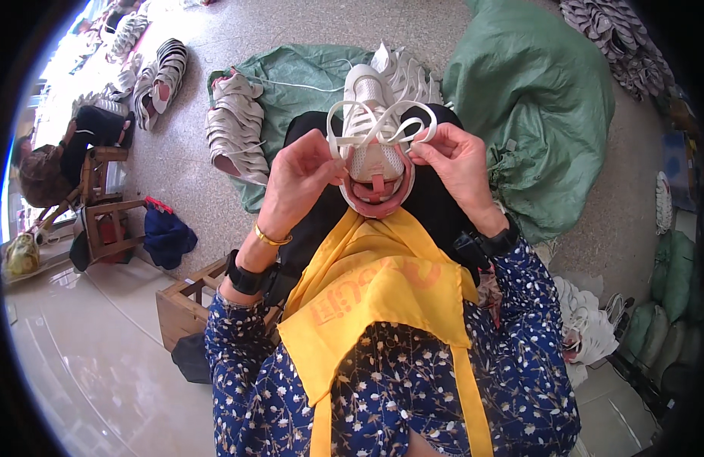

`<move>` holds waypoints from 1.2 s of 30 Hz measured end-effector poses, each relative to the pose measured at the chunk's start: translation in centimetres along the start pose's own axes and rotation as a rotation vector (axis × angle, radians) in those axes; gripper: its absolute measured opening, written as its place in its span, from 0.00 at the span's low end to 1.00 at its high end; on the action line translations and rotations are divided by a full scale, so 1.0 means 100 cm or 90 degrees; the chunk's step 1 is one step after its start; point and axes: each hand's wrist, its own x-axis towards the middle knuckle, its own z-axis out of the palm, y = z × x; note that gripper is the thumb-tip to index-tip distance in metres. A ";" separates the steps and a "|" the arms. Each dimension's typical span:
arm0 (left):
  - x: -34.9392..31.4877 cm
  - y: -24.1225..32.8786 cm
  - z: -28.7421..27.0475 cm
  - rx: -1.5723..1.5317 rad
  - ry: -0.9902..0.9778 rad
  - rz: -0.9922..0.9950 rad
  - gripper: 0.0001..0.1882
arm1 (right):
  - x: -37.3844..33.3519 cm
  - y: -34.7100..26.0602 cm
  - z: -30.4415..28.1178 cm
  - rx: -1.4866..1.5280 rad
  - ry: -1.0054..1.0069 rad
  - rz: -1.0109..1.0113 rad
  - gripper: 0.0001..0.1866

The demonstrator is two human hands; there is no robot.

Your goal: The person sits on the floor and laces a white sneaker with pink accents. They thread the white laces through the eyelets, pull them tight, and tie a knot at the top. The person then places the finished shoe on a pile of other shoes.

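Observation:
A white sneaker with a pink lining rests between my knees, its toe pointing away from me and its heel toward me. White shoelaces cross over its tongue in wide loops. My left hand pinches the lace at the shoe's left side. On the other side, my right hand pinches the lace between thumb and fingers. A yellow apron covers my lap just below the heel.
Nested white shoes lie on a green sheet at the left. A bulging green sack stands at the right. Shoe stacks line the far left, near a seated person. A wooden stool is by my left elbow.

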 end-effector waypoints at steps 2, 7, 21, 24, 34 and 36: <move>0.000 -0.001 0.002 -0.013 0.016 -0.005 0.05 | 0.002 0.005 0.000 -0.015 0.006 -0.016 0.01; 0.001 -0.004 0.002 -0.028 0.033 -0.002 0.05 | 0.003 0.004 0.002 -0.030 0.010 -0.024 0.01; 0.003 -0.011 0.005 -0.089 0.130 0.027 0.04 | -0.003 -0.019 0.013 -0.361 -0.021 -0.118 0.03; 0.003 -0.018 0.006 -0.084 0.129 0.027 0.04 | 0.006 -0.015 0.005 -0.124 -0.039 0.037 0.03; 0.000 -0.015 0.010 -0.060 0.139 0.045 0.04 | 0.002 -0.007 0.008 -0.175 -0.019 -0.011 0.02; 0.001 -0.015 0.011 0.074 0.172 0.044 0.04 | 0.002 -0.006 0.007 -0.174 -0.021 -0.012 0.02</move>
